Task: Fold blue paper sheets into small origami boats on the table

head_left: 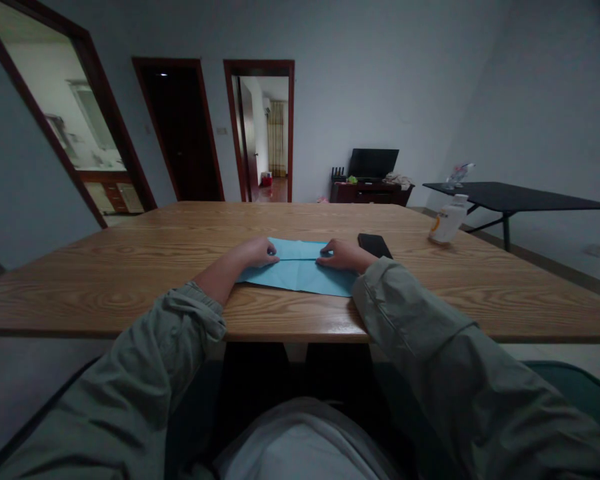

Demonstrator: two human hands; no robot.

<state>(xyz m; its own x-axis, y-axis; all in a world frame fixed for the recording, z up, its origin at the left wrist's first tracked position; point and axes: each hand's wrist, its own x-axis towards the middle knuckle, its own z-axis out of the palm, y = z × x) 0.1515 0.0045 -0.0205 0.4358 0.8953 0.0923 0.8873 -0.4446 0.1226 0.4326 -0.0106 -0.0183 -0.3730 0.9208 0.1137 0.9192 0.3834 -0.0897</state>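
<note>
1. Handling light-blue paper [297, 275] two-handed. Sheet looked folded and lay on the wood-grain surface [290, 317], near its front edge but apart from it.
2. Left grip [257, 253]: thumb and fingers curled nearly together at the left end of the flap edge [298, 259]. Right grip [349, 255]: much the same at the right end. Slight opening showed at each; couldn't tell if paper was pinched between the tips or only lay under them.
3. Main risk, my read: skew. Uneven pull from one side would have thrown the flap edge off parallel and set any crease crooked.
4. Wrinkle or tear: likely cause, too much outward tension on a thin sheet. Faint vertical crease [299, 284] mid-sheet could have buckled first.
5. Spring-back: no finger was on the middle of the flap edge. Dark line there hinted it sat proud of the layer below; an early release could have let it lift.
6. Drag: right sleeve [387, 293] overlapped the near right corner in view; contact unclear. If touching, an elbow shift could have rotated the sheet.
7. Clutter: black smartphone [375, 245] lay just beyond the right grip, could have been nudged. Translucent plastic bottle [447, 221] stood well apart, low risk.
</note>
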